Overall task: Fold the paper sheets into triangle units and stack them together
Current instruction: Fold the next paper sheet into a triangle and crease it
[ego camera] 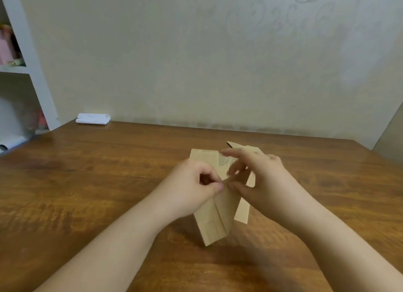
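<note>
Centrally, my left hand (192, 182) pinches the brown paper strip (214, 217); my right hand (259, 178) (fingers blurred) grips it too.

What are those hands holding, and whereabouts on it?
The left hand pinches the brown paper strip at its middle fold; the right hand meets it there, its grip blurred.

This looks like a room in a home. A wooden desk (87, 182) stands against patterned wallpaper (283, 29), beside a white shelf unit (32, 62) holding blurred, possibly pink, belongings.
</note>
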A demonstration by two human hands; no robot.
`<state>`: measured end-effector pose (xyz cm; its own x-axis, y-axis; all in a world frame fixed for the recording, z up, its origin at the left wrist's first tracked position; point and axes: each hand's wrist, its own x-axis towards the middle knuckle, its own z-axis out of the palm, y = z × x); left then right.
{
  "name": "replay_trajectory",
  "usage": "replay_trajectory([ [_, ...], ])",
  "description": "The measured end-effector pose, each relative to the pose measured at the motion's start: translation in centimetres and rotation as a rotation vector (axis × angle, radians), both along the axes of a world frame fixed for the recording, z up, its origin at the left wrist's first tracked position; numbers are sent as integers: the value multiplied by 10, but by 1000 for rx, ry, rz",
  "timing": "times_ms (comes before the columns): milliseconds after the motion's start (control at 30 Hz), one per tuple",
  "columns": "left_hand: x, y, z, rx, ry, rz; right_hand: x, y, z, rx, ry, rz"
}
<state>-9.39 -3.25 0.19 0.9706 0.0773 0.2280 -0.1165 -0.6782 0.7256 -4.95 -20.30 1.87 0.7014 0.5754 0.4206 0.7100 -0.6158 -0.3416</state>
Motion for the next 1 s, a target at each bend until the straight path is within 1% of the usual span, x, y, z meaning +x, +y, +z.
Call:
replay_trajectory([
  [33,3,-1,-3,-122,-14,46,2,-2,-2,119,-80,-52],
  [67,5,-2,-6,-268,-13,92,4,-5,-6,264,-95,-109],
  [100,6,-2,-9,-425,9,132,5,-7,-9,392,-40,-168],
  [167,8,-5,-16,-678,81,159,9,-9,-18,518,239,-225],
  [200,9,-8,-19,-755,116,153,12,-9,-25,537,392,-196],
  [267,9,-11,-25,-858,174,154,14,-8,-41,565,634,-104],
  [300,8,-12,-29,-887,197,163,14,-8,-48,574,708,-82],
  [367,7,-12,-36,-908,247,173,13,-7,-59,596,768,-71],
  [433,6,-8,-39,-881,315,133,14,-9,-65,595,747,-107],
  [500,5,-4,-39,-824,359,81,17,-12,-68,587,673,-135],
  [567,4,-1,-39,-806,364,52,17,-14,-68,619,609,-130],
  [633,2,0,-38,-807,329,54,17,-17,-65,619,546,-128],
  [733,3,4,-40,-847,256,82,15,-25,-58,607,521,-3],
  [833,3,8,-41,-952,222,90,10,-34,-54,506,426,137],
  [900,3,9,-39,-1026,217,74,9,-37,-55,458,375,186],
  [1000,3,9,-40,-1067,213,68,9,-36,-52,507,336,242],
])
